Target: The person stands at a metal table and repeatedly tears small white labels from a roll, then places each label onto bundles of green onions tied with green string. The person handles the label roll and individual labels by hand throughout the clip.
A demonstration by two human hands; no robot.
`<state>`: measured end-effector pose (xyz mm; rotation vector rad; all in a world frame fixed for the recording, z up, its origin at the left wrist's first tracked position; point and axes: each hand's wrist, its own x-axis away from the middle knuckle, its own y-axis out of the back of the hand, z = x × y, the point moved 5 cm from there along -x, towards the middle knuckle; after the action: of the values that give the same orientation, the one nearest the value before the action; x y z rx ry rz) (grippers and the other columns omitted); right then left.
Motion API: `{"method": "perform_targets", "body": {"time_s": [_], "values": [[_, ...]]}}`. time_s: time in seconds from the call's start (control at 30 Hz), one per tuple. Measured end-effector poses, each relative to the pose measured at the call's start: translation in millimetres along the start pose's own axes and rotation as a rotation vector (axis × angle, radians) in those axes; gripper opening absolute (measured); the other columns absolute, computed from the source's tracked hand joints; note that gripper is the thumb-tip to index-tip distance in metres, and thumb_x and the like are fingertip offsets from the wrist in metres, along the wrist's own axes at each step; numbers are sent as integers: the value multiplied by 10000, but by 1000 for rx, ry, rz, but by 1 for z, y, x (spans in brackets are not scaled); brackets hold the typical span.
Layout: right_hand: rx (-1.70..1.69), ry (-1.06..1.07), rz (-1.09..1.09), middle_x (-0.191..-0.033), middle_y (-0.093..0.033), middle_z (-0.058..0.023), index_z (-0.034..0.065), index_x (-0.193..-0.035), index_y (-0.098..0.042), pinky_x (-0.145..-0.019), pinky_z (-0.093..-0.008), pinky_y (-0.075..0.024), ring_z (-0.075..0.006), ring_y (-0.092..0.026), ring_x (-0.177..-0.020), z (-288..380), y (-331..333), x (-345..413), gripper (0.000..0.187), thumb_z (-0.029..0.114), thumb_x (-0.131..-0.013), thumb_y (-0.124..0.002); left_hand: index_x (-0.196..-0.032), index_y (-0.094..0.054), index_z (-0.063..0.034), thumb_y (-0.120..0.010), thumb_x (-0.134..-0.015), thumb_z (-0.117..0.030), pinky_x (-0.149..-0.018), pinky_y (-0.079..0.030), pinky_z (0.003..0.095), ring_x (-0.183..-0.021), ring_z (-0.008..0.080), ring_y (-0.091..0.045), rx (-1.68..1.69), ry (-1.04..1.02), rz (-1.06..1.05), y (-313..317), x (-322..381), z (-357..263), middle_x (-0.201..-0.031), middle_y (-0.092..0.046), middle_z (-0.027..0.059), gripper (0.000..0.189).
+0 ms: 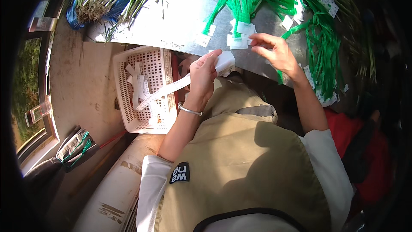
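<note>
My left hand [203,73] holds a white strip of labels [225,62] folded over at the table's near edge. The strip's tail runs down left into a white plastic basket [170,96]. My right hand [273,51] is raised to the right of the strip, fingers curled with a gap at the tips, beside white tags [245,28] on a bunch of green mesh net bags [241,4]. Whether anything small is between its fingertips cannot be told. Another tagged mesh bag [212,14] lies left of that bunch, and more green mesh bags [323,51] hang at the right.
Scallions with roots [106,0] lie on blue plastic at the upper left of the metal table [183,13]. More long green stalks [357,22] are at the far right. A folded umbrella [75,148] stands by the window at left. Red cloth [341,129] is at right.
</note>
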<state>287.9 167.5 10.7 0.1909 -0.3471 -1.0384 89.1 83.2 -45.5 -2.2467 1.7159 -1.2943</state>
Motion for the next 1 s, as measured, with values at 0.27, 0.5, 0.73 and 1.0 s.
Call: {"method": "perform_targets", "body": {"time_s": [0.27,0.5,0.73,1.0], "values": [[-118,1,-149,-839,-655,-55,-9,-938,-670,-664,-249,-458,-111,-571,-729,7,-69,24,159,63,-798,-654,-1090,-624,29,-578,-882,-141,-512,-356,178,-597,22,-460,20,-16,-23,3,-4,1,-747,-562,-35,273],[-187,-49,-206,-826,-644,-67,-2,-948,-662,-650,-253,-457,-120,-562,-699,-9,-67,21,169,53,-788,-662,-1131,-591,66,-572,-898,-139,-655,-457,219,-755,76,-569,-33,-115,-71,-5,-14,0,-932,-640,53,312],[26,190,-181,-825,-637,-46,4,-893,-656,-651,-242,-454,-106,-570,-726,-12,-45,10,110,45,-791,-658,-1147,-577,64,-577,-894,-160,-621,-441,207,-749,60,-555,-90,-115,-183,-24,-25,9,-913,-629,28,338],[-525,-311,-282,-729,-592,9,-13,-889,-626,-552,-177,-395,-34,-507,-627,-59,5,-20,131,65,-791,-663,-1081,-580,-1,-612,-846,-177,-534,-450,205,-712,74,-527,-33,39,-380,-14,-30,13,-882,-584,20,295]]}}
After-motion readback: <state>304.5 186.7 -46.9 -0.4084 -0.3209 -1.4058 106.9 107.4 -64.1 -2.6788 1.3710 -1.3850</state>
